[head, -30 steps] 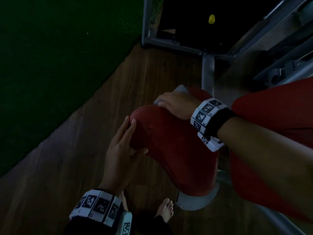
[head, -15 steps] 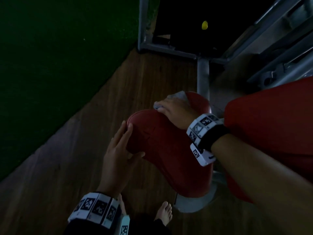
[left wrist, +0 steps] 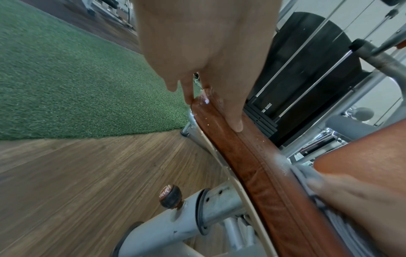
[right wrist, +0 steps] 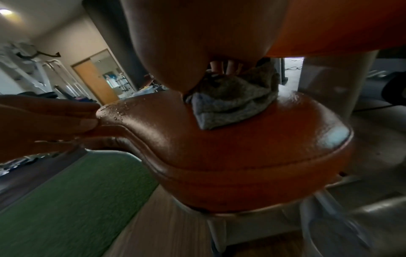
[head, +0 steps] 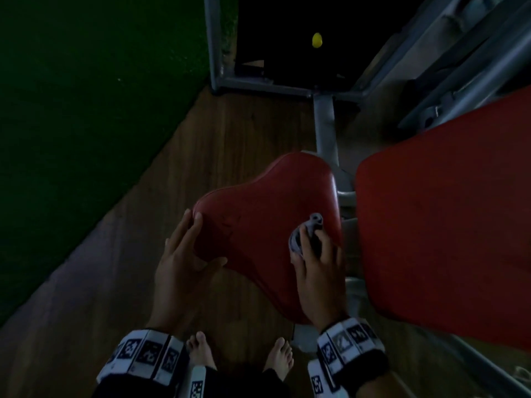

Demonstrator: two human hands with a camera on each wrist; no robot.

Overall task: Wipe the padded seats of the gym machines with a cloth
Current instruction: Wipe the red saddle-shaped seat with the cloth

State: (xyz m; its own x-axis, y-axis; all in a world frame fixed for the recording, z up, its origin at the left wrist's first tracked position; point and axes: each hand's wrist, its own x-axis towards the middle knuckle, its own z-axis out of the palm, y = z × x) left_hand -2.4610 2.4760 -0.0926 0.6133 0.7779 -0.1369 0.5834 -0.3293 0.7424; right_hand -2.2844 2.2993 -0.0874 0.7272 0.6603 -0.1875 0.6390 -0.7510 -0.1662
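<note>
One red seat (head: 267,214) on a grey post (left wrist: 193,213), droplets near its left edge. Grey cloth (head: 304,237) bunched on the seat's right part, pinned under the curled fingers of the right hand (head: 319,274). Left hand (head: 181,265) laid against the seat's left edge, fingers straight, gripping nothing. Red backrest (head: 448,225) just right; wood floor (head: 138,282) and green turf (head: 71,110) beyond.

Grey cloth (right wrist: 232,104) on red seat (right wrist: 252,147)
</note>
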